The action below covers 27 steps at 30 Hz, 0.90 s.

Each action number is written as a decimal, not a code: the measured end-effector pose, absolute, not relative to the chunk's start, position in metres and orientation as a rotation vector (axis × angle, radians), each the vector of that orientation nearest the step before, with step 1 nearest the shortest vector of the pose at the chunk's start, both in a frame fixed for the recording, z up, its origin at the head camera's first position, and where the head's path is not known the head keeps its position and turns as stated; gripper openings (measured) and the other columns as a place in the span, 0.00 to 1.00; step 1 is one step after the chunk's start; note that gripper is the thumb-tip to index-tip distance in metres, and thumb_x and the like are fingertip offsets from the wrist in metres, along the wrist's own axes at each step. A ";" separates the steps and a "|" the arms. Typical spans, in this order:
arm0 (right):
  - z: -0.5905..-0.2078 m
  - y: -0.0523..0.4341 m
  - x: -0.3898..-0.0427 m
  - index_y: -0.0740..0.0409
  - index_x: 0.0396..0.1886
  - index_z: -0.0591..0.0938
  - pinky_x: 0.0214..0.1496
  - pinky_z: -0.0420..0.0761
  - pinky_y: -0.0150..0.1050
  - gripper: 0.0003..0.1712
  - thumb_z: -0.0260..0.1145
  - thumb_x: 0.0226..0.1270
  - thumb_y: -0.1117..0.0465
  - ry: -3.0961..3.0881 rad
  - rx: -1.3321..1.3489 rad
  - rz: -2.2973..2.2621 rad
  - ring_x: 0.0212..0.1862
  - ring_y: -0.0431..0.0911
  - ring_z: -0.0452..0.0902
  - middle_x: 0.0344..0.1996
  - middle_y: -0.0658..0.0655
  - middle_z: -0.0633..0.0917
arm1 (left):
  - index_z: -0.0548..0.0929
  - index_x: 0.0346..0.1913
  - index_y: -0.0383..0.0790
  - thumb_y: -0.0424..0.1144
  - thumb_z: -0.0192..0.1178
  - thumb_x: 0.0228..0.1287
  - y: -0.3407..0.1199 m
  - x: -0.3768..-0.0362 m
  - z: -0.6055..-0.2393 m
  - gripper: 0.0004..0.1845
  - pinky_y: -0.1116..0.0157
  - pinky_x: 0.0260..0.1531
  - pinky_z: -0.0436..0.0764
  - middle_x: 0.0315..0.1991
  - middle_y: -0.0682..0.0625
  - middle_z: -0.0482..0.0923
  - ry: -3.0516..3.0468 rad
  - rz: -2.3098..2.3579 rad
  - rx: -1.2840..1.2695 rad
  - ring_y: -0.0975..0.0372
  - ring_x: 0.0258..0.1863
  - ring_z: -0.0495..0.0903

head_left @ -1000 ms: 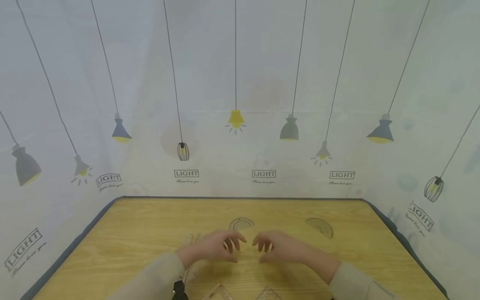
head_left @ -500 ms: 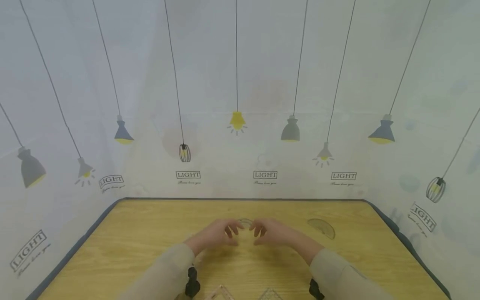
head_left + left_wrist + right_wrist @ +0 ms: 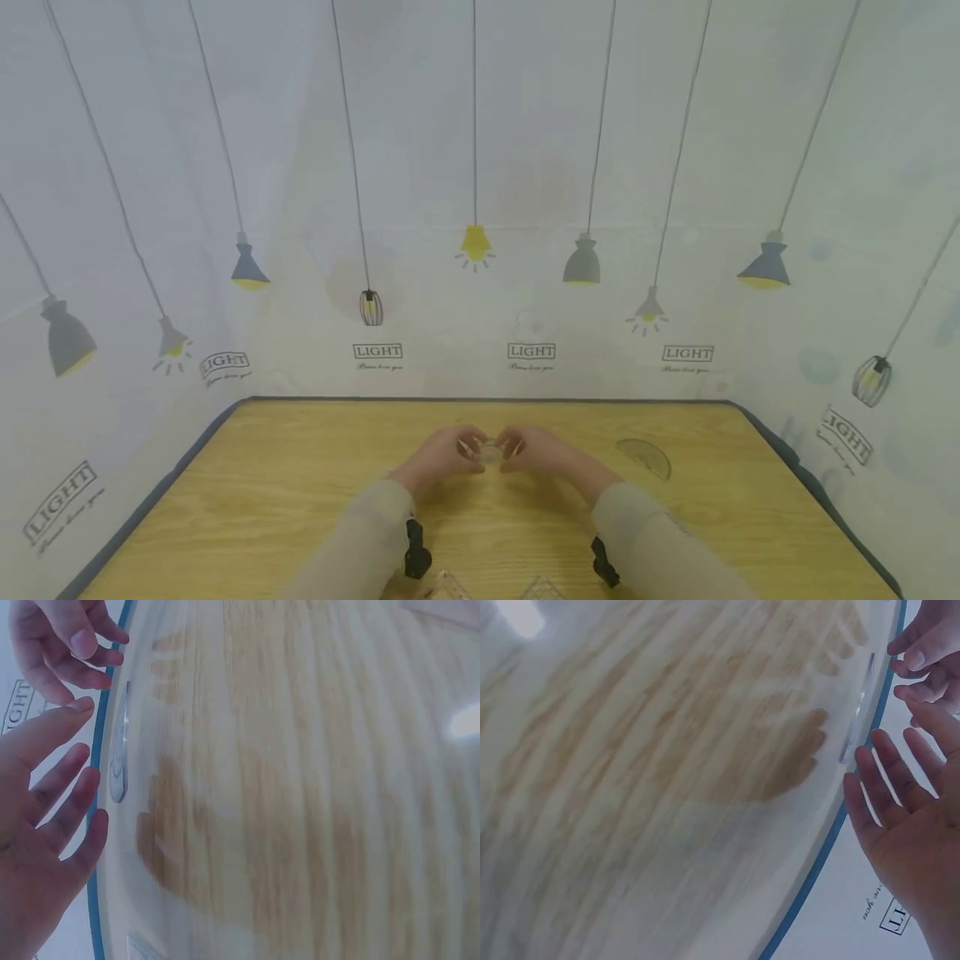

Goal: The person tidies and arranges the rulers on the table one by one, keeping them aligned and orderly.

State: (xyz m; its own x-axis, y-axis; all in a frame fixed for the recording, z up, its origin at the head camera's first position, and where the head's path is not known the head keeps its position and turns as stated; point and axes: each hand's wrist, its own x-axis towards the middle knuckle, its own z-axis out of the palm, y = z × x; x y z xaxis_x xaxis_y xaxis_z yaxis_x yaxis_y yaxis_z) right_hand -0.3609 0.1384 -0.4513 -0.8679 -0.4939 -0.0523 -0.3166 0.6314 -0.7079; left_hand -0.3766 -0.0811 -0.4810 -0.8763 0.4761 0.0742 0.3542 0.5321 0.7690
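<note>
A small clear half-round protractor (image 3: 490, 452) lies on the wooden table (image 3: 300, 475), near its middle. My left hand (image 3: 444, 454) and right hand (image 3: 542, 454) meet over it, fingertips at its left and right ends. In the left wrist view the left hand (image 3: 45, 825) has straight, spread fingers just short of the protractor's edge (image 3: 118, 761), with the right hand (image 3: 67, 637) beyond. The right wrist view shows the right hand (image 3: 907, 817) likewise spread beside the protractor (image 3: 857, 720). I cannot tell whether any finger touches it.
A second, darker protractor (image 3: 643, 457) lies to the right on the table. Two clear set squares (image 3: 444, 588) (image 3: 540, 588) poke in at the near edge. A printed curtain with lamp drawings (image 3: 472, 242) closes off the back and both sides.
Both hands have slid away from my body and drawn closer together. They now cover the clear protractor, which lay in plain sight beyond them a second ago.
</note>
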 end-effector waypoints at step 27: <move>-0.465 0.133 -0.393 0.57 0.49 0.85 0.55 0.73 0.52 0.18 0.72 0.57 0.68 2.653 -0.724 -0.996 0.47 0.50 0.74 0.43 0.55 0.80 | 0.80 0.57 0.41 0.32 0.74 0.47 -0.094 -0.393 -0.483 0.29 0.52 0.50 0.76 0.44 0.50 0.80 2.634 1.146 0.678 0.57 0.44 0.77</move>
State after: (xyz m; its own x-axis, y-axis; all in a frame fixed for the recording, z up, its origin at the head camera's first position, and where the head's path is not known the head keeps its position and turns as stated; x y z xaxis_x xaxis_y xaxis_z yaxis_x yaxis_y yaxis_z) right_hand -0.3930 0.1332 -0.4653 -0.8553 -0.5174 -0.0286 -0.3707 0.6496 -0.6637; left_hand -0.3930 -0.0945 -0.4831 -0.8775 0.4795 0.0082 0.3330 0.5969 0.7300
